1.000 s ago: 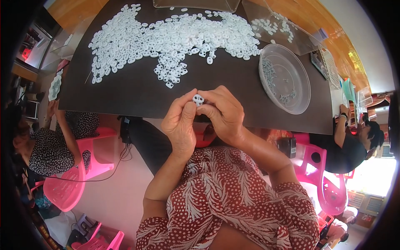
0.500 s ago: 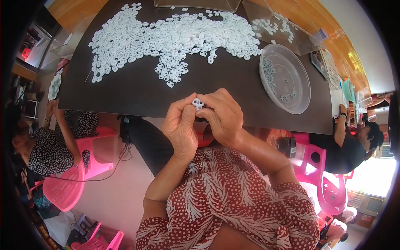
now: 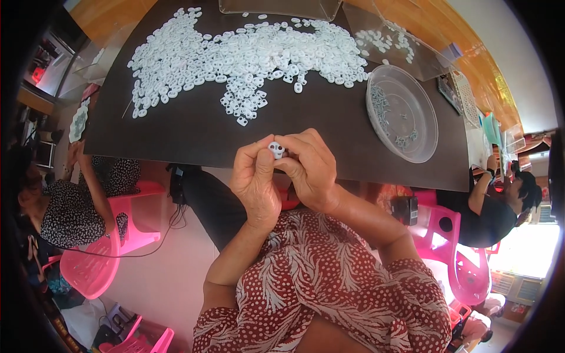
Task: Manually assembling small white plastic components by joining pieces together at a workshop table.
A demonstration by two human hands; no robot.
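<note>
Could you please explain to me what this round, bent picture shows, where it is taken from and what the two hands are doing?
The camera sits on a person's head and looks down, so straight edges curve. The left hand and right hand pinch one small white plastic piece between their fingertips, above the near edge of a dark table. On the table lie a big heap of white pieces and a clear round dish holding small metal parts. Other people sit at both sides on pink chairs.
</note>
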